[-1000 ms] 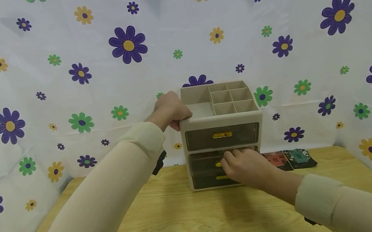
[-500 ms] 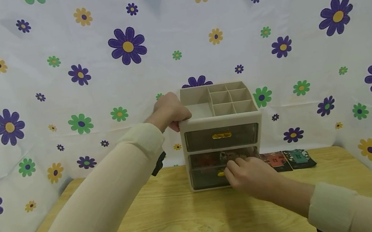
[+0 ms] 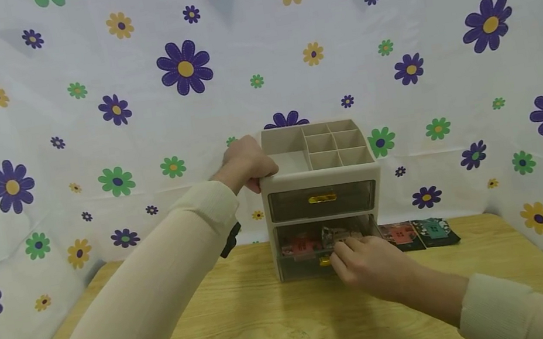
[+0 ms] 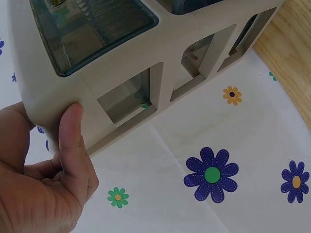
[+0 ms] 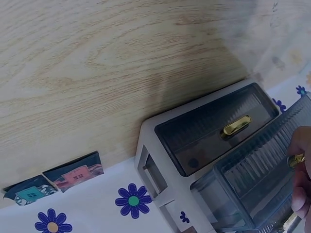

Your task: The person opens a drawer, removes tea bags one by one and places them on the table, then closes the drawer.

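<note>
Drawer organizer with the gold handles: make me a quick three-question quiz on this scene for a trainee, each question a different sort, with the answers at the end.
1. Which drawer of the organizer stands open: A, top; B, middle; C, bottom?
2. True or false: the left hand holds a drawer handle.
3. How many flat packets lie on the table to the right of the organizer in the head view?

Key:
1. B: the middle drawer is pulled out.
2. False: it grips the organizer at its upper left corner.
3. Two, one with a red patch and one with a green patch.
</note>
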### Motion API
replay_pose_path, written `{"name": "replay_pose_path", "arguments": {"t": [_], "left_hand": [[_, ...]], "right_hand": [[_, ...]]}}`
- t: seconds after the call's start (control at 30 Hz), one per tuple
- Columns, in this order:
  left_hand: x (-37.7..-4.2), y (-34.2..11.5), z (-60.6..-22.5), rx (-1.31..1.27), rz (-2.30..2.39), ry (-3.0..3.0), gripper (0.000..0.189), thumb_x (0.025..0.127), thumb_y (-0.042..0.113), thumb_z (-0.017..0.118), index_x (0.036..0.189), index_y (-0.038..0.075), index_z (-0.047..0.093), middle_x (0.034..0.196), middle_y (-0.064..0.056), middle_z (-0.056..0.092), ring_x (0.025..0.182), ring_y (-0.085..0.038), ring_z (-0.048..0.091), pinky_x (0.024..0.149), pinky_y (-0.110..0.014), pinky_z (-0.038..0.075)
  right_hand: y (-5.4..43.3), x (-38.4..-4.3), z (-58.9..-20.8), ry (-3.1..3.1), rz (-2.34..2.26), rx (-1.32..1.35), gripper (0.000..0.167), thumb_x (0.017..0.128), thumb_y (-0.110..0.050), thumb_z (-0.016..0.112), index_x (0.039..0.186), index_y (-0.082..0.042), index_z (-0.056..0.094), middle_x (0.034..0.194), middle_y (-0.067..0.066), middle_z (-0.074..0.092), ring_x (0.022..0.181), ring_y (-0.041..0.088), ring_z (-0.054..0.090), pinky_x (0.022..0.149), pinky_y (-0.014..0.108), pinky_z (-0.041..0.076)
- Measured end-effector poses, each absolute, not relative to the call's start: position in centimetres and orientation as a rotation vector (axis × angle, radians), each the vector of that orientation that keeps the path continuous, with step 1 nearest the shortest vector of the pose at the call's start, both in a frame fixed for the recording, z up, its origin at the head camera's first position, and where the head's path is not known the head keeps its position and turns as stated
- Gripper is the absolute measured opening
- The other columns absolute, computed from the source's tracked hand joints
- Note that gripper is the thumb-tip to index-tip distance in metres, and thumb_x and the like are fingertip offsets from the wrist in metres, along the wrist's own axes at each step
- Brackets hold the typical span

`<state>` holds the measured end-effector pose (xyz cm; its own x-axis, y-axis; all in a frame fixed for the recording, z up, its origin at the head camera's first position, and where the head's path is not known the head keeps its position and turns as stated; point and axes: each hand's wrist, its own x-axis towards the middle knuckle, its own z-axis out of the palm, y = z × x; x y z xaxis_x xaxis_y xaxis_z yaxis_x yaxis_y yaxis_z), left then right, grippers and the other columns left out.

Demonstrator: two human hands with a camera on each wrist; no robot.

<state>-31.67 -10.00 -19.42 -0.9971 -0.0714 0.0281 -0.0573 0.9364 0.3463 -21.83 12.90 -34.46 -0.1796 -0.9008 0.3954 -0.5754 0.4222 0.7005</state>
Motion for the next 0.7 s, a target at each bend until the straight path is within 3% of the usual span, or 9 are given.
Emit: {"name": "replay_pose_path", "arguments": {"t": [0.2,0.3,0.4,0.5,0.7], "left_hand": [[-31.6,-10.1,-19.4,0.092,-0.550,-3.047,0.022,0.083,0.016,0.060,0.094,-0.002,0.060,0.066,-0.009,0.069,0.039,-0.012,0.062,0.043,-0.023,0.056],[-31.7,-10.1,-19.5,0.093,-0.562,-3.044,0.021,0.082,0.015,0.060,0.094,-0.003,0.060,0.066,-0.010,0.070,0.039,-0.012,0.062,0.043,-0.024,0.056],[-31.7,-10.1,-19.4,0.087,-0.564,-3.042,0.020,0.082,0.014,0.059,0.093,-0.003,0.060,0.066,-0.010,0.069,0.039,-0.012,0.062,0.043,-0.024,0.056],[-31.6,-10.0,-19.4,0.082,-0.564,-3.045,0.019,0.082,0.014,0.059,0.092,-0.003,0.060,0.065,-0.009,0.069,0.039,-0.012,0.062,0.043,-0.023,0.056],[-31.7,-10.1,-19.4,0.086,-0.560,-3.047,0.019,0.081,0.014,0.058,0.091,-0.002,0.061,0.066,-0.009,0.070,0.039,-0.012,0.062,0.042,-0.023,0.055]], "right_hand": [[13.0,-21.4,-34.5,-1.862,-0.505,1.275,0.010,0.085,-0.009,0.076,0.086,-0.006,0.067,0.081,0.006,0.065,0.065,0.017,0.065,0.047,0.025,0.056],[13.1,-21.3,-34.5,-1.850,-0.504,1.283,0.007,0.091,-0.005,0.063,0.085,-0.006,0.066,0.080,0.006,0.064,0.064,0.017,0.064,0.046,0.026,0.055],[13.2,-21.2,-34.7,-1.832,-0.502,1.287,0.034,0.101,0.000,0.036,0.085,-0.005,0.065,0.079,0.006,0.064,0.064,0.017,0.064,0.046,0.026,0.055],[13.2,-20.9,-34.7,-1.815,-0.500,1.298,0.054,0.102,0.003,0.015,0.085,-0.006,0.065,0.079,0.006,0.065,0.064,0.017,0.066,0.047,0.026,0.056],[13.2,-20.3,-34.8,-1.781,-0.495,1.326,0.057,0.103,0.003,0.012,0.082,-0.007,0.065,0.077,0.005,0.066,0.064,0.016,0.067,0.051,0.025,0.059]]}}
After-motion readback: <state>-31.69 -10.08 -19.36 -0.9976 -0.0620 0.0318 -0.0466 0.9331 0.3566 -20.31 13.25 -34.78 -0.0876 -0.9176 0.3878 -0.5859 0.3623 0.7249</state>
